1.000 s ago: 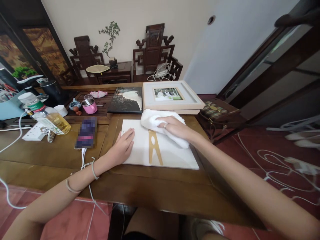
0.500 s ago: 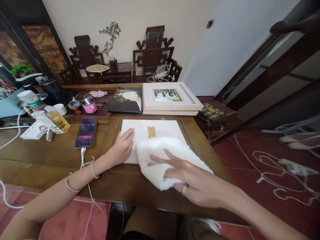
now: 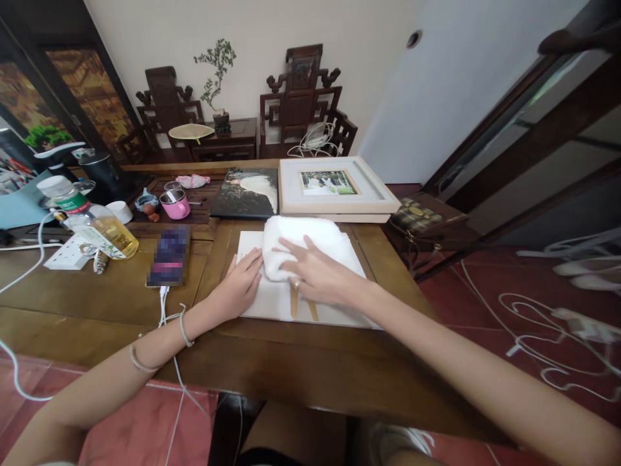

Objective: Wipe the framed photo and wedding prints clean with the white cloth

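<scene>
A white flat panel (image 3: 272,303) with a gold stand piece (image 3: 294,301) lies face down on the wooden table (image 3: 107,298). My left hand (image 3: 240,285) rests flat on the panel's left edge, fingers stretched out. My right hand (image 3: 315,275) presses a folded white cloth (image 3: 301,243) onto the far half of the panel, fingers spread over the cloth.
A white picture frame (image 3: 334,188) and a dark photo print (image 3: 247,193) lie beyond the panel. To the left are a phone (image 3: 168,255) on a cable, an oil bottle (image 3: 92,223), a pink cup (image 3: 174,204) and a power strip (image 3: 68,252). Carved chairs stand at the back wall.
My right hand swept the cloth from the panel's far side down to its near edge, then back up to the far half. My left hand stayed put.
</scene>
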Demonstrator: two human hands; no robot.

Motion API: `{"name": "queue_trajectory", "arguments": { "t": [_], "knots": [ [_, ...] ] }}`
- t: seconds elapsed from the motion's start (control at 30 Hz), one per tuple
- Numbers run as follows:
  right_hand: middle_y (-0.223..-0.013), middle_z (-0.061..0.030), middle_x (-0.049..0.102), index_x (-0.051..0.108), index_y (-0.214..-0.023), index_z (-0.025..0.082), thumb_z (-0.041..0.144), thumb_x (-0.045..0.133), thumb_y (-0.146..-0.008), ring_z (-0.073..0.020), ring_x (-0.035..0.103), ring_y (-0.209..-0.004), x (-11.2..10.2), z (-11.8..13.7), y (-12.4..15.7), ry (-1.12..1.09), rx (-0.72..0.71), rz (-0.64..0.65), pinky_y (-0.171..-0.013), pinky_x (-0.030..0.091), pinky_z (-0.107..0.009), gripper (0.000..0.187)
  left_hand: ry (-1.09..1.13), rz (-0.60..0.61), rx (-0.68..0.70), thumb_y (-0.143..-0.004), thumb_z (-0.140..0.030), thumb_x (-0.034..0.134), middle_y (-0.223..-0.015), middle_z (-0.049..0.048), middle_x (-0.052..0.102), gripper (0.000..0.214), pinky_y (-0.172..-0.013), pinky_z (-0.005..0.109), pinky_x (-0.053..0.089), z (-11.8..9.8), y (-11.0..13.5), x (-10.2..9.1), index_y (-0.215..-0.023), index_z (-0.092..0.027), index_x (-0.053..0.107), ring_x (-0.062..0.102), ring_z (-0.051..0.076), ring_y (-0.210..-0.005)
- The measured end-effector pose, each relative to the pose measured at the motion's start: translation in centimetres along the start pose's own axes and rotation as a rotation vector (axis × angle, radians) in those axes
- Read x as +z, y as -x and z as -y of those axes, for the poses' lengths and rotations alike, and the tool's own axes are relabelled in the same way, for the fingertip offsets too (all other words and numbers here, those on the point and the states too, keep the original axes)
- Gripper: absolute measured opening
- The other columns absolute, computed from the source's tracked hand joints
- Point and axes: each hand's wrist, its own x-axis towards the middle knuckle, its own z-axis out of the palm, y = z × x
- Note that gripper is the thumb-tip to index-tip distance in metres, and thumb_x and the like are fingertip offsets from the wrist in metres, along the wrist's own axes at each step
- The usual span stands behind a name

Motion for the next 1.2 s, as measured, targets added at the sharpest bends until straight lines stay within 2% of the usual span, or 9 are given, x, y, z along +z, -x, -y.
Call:
{"name": "queue_trajectory", "arguments": {
  "t": [0.2, 0.3, 0.47, 0.63, 0.77, 0.83, 0.9, 1.03, 1.2],
  "knots": [
    [-0.141, -0.0135, 0.048, 0.068, -0.095, 0.017, 0.008, 0.046, -0.070, -0.0275, 0.025, -0.140, -0.5, 5.2, 5.6, -0.100, -0.124, 0.109, -0.112, 0.012, -0.061, 0.035, -0.023, -0.004, 0.032, -0.093, -0.014, 0.028, -0.148, 0.0173, 0.035, 0.047, -0.115, 0.057, 0.021, 0.2, 0.1, 0.1, -0.140, -0.013, 0.035, 0.027, 0.027, -0.141],
    [-0.140, -0.0118, 0.050, 0.068, -0.092, 0.018, 0.008, 0.047, -0.068, -0.0264, 0.030, -0.138, -1.3, 6.3, 6.8, -0.176, -0.136, 0.172, -0.113, 0.016, -0.057, 0.034, -0.038, -0.007, 0.040, -0.091, -0.011, 0.030, -0.148, 0.0192, 0.035, 0.048, -0.113, 0.059, 0.021, 0.3, 0.2, 0.1, -0.139, -0.011, 0.035, 0.026, 0.028, -0.141],
    [-0.132, -0.0152, 0.057, 0.066, -0.095, 0.016, 0.006, 0.042, -0.075, -0.0274, 0.032, -0.137, -1.3, 4.0, 5.2, -0.143, -0.024, 0.112, -0.113, 0.020, -0.057, 0.033, -0.026, -0.010, 0.020, -0.094, -0.016, 0.028, -0.147, 0.0189, 0.036, 0.046, -0.114, 0.058, 0.022, 0.2, 0.1, 0.1, -0.139, -0.011, 0.036, 0.028, 0.028, -0.140],
    [-0.146, -0.0202, 0.039, 0.059, -0.112, 0.009, 0.010, 0.038, -0.084, -0.0313, 0.016, -0.142, -0.3, 0.6, 1.0, -0.075, 0.086, 0.037, -0.110, 0.018, -0.063, 0.035, 0.047, -0.030, 0.017, -0.096, -0.020, 0.030, -0.148, 0.0176, 0.036, 0.045, -0.114, 0.057, 0.020, 0.2, 0.0, 0.1, -0.139, -0.012, 0.037, 0.028, 0.028, -0.140],
    [-0.145, -0.0257, 0.038, 0.060, -0.105, 0.008, 0.010, 0.040, -0.084, -0.0348, 0.015, -0.141, 0.1, 1.0, -1.0, -0.053, 0.114, 0.060, -0.106, 0.015, -0.069, 0.029, 0.191, -0.159, -0.043, -0.097, -0.028, 0.031, -0.145, 0.0158, 0.042, 0.044, -0.114, 0.049, 0.027, 0.2, -0.5, -0.4, -0.137, -0.013, 0.043, 0.037, 0.025, -0.136],
    [-0.142, -0.0258, 0.041, 0.061, -0.095, 0.011, 0.009, 0.043, -0.081, -0.0348, 0.016, -0.141, 0.3, 2.2, -0.8, -0.057, 0.055, 0.056, -0.106, 0.012, -0.070, 0.023, 0.262, -0.233, -0.064, -0.097, -0.031, 0.030, -0.145, 0.0139, 0.043, 0.045, -0.115, 0.045, 0.028, 0.1, -0.6, -0.6, -0.136, -0.013, 0.045, 0.038, 0.023, -0.135],
    [-0.139, -0.0205, 0.049, 0.061, -0.088, 0.015, 0.007, 0.045, -0.077, -0.0319, 0.019, -0.141, 0.5, 3.5, 0.1, -0.108, -0.059, 0.056, -0.108, 0.007, -0.068, 0.021, 0.307, -0.280, -0.081, -0.098, -0.032, 0.030, -0.146, 0.0126, 0.041, 0.045, -0.116, 0.043, 0.027, 0.0, -0.7, -0.8, -0.136, -0.013, 0.045, 0.037, 0.021, -0.137],
    [-0.133, -0.0117, 0.057, 0.060, -0.089, 0.020, 0.005, 0.045, -0.072, -0.0240, 0.025, -0.140, -0.2, 5.6, 2.9, -0.269, -0.275, 0.110, -0.112, 0.004, -0.061, 0.028, 0.314, -0.275, -0.095, -0.099, -0.034, 0.028, -0.151, 0.0116, 0.034, 0.047, -0.117, 0.044, 0.022, -0.2, -0.5, -0.8, -0.140, -0.015, 0.039, 0.030, 0.020, -0.140],
    [-0.130, -0.0071, 0.059, 0.062, -0.092, 0.021, 0.001, 0.042, -0.069, -0.0228, 0.034, -0.136, -2.3, 6.0, 5.3, -0.353, -0.204, 0.204, -0.115, 0.010, -0.055, 0.037, 0.200, -0.128, -0.067, -0.099, -0.035, 0.024, -0.152, 0.0138, 0.029, 0.049, -0.116, 0.050, 0.019, -0.7, -0.1, -0.6, -0.142, -0.014, 0.034, 0.019, 0.023, -0.144]
  ]
}}
